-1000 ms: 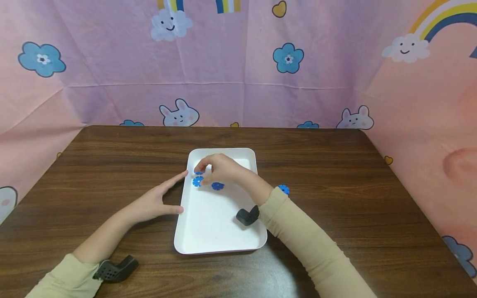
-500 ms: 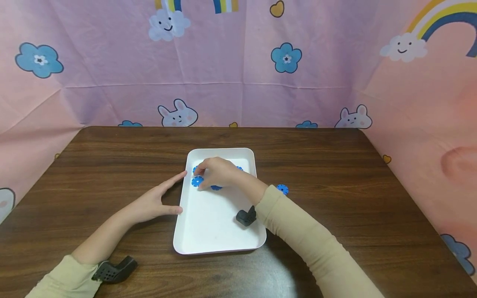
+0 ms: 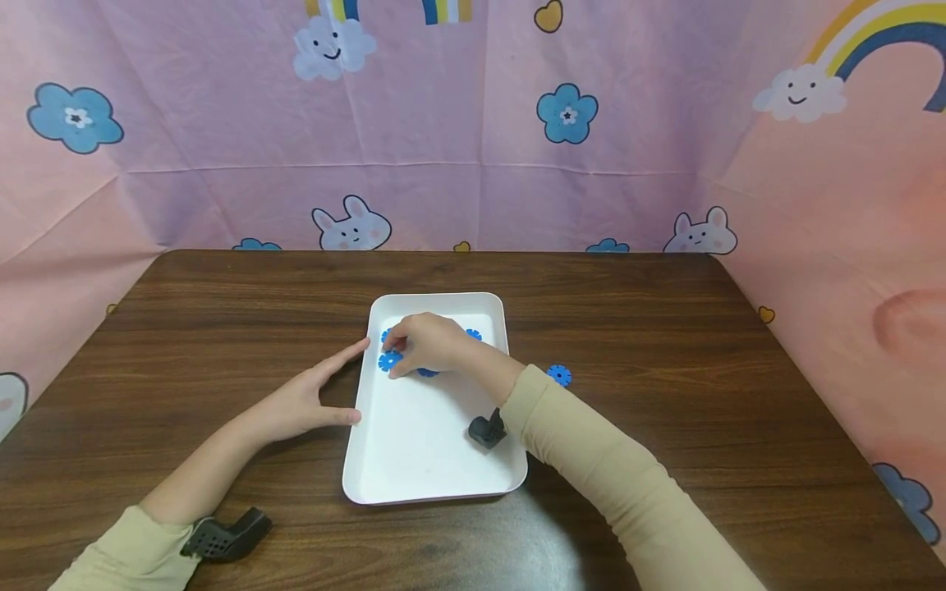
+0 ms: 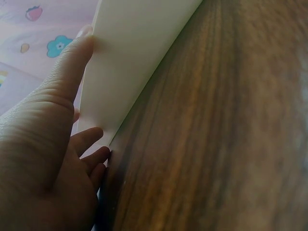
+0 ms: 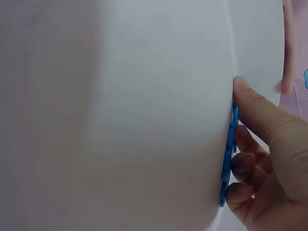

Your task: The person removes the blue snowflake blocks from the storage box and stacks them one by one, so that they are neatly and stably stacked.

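A white tray (image 3: 421, 447) lies on the table, with several blue notched plastic discs flat in its far half. My right hand (image 3: 434, 341) reaches over it, thumb and curled fingers at opposite edges of one blue disc (image 3: 388, 361) near the left wall. Another disc (image 3: 386, 335) shows just beyond the fingers, and one (image 3: 427, 373) is partly hidden under the hand. A further disc (image 3: 474, 334) sits toward the right wall. Seen edge-on in the right wrist view, blue discs (image 5: 227, 161) touch the fingers. My left hand (image 3: 296, 406), fingers extended, touches the tray's left side.
One more blue disc (image 3: 559, 375) lies on the brown wooden table (image 3: 665, 345), right of the tray and close to the right sleeve. Black wrist cameras are on both arms. A patterned pink cloth (image 3: 443, 123) hangs behind the table.
My right hand has lowered slightly toward the near side, its fingers coming down around the disc by the left wall. The right-side disc in the tray has come into view. The left hand stays put.
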`<state>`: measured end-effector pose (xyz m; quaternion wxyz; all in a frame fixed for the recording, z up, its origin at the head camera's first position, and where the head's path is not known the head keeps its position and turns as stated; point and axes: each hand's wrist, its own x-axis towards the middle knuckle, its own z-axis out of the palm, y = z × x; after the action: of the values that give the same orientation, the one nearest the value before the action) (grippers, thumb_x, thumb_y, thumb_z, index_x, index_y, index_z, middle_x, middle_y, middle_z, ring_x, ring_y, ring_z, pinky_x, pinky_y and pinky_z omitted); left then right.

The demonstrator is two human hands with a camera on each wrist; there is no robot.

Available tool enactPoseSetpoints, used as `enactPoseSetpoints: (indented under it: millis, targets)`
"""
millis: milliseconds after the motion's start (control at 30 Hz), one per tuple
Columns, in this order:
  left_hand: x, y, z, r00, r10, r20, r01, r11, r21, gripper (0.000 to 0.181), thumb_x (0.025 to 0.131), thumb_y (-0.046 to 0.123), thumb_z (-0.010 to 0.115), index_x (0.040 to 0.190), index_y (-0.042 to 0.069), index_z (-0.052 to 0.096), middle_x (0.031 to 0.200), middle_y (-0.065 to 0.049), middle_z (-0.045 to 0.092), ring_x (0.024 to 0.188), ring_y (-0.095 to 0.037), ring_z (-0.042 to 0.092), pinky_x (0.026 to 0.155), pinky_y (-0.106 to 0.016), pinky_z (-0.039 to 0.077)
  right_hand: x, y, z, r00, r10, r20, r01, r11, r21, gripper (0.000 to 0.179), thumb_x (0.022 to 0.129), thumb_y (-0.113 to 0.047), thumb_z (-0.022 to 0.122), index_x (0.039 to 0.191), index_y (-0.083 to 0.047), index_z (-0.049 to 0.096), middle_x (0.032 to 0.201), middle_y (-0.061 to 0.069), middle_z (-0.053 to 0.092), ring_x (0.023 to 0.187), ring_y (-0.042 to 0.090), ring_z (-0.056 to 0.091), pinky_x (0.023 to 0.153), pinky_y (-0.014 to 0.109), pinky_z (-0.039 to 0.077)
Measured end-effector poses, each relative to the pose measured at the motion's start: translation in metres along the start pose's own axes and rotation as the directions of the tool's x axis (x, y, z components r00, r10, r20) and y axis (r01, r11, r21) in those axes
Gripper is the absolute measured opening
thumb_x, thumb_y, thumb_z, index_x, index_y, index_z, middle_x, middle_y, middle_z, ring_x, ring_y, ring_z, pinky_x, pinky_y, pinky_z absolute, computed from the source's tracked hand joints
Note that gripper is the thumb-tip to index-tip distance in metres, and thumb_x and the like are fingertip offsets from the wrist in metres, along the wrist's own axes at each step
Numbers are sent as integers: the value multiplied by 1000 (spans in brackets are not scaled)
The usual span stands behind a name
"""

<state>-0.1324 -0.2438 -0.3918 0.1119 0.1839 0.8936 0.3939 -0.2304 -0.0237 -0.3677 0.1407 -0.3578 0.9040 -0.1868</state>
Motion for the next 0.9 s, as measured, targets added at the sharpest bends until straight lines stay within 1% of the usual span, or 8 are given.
enactPoseSetpoints:
  millis: [200, 433, 567, 733, 900]
  targets:
    - [0, 0, 0, 1000, 3, 0, -3, 1000, -1, 97, 77, 39, 79, 154, 29, 20, 156, -16, 19, 139, -44, 17, 99, -71, 21, 1, 2, 1, 1000, -17, -3, 17, 1000, -11, 38, 76, -44, 79, 108, -24, 71, 88, -14, 59, 86, 6, 51, 81, 25, 42]
    - [0, 1, -1, 1000, -3, 3, 3, 1000, -2, 96, 78, 39, 79, 154, 29, 20, 156, -16, 19, 139, -44, 16, 99, -71, 20, 0, 2, 0, 1000, -18, -13, 18, 1000, -6, 33, 76, -43, 80, 102, -24, 71, 86, -15, 60, 84, 6, 52, 80, 24, 42]
    - [-1, 2, -2, 1000, 0, 5, 0, 1000, 2, 95, 79, 39, 78, 154, 28, 20, 156, -17, 18, 139, -46, 16, 98, -73, 20, -2, 2, -3, 1000, -9, -21, 9, 1000, -5, 32, 76, -42, 80, 101, -24, 71, 86, -16, 60, 84, 5, 53, 79, 24, 42]
    - [-2, 3, -3, 1000, 0, 10, 0, 1000, -1, 95, 80, 38, 78, 154, 26, 20, 156, -18, 18, 139, -46, 16, 98, -73, 20, -7, 2, -9, 999, 15, -36, -14, 999, 47, 31, 77, -40, 80, 102, -24, 71, 90, -17, 61, 86, 6, 53, 79, 23, 43]
    - [-1, 3, -2, 1000, -12, 8, 12, 1000, 1, 96, 79, 39, 78, 154, 28, 20, 156, -17, 19, 139, -46, 17, 98, -72, 20, -9, 6, -15, 995, -22, -94, 31, 995, 94, 30, 78, -35, 80, 103, -22, 73, 94, -15, 65, 90, 3, 54, 84, 22, 42]
